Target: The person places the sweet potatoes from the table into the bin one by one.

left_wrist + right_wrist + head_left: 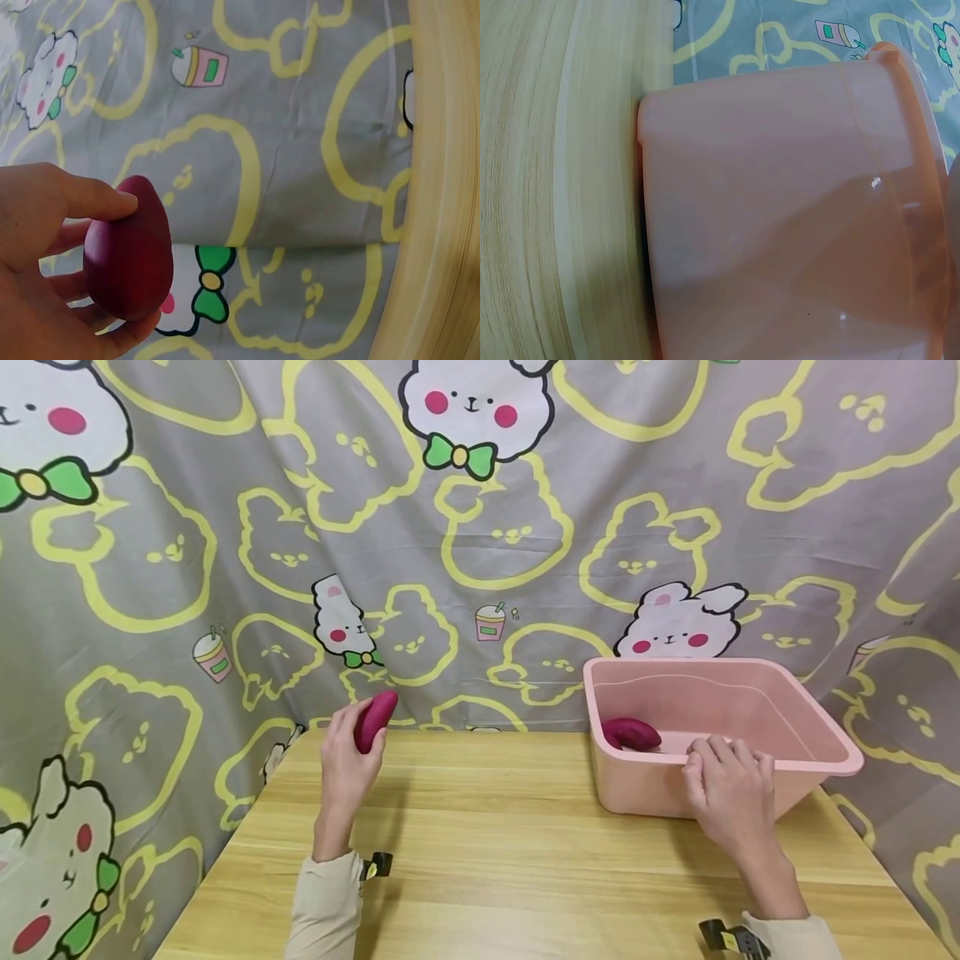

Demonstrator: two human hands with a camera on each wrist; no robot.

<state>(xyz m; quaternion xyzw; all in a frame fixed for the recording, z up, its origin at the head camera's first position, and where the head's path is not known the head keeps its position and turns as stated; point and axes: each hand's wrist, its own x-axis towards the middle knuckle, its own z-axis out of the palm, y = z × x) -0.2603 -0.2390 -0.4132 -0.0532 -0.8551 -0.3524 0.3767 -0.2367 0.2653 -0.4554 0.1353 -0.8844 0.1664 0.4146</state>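
Note:
My left hand [348, 766] holds a smooth, dark magenta, egg-shaped object [377, 720] above the back left of the table. In the left wrist view, the thumb and fingers pinch this object [131, 259] from its sides, narrower end up. On the right, my right hand [733, 793] grips the near rim of a pink plastic bin [817, 739], fingers curled over the edge. Inside the bin, at its left end, lies a curved magenta object [633, 734], partly hidden by the wall. The right wrist view shows mostly the bin's outer side [772, 195].
The bin stands on a light wood-grain table [480, 860] at its back right. A grey curtain [465, 552] with cartoon bunnies hangs around the table's back and sides. Small black devices [377, 865] are strapped at both wrists.

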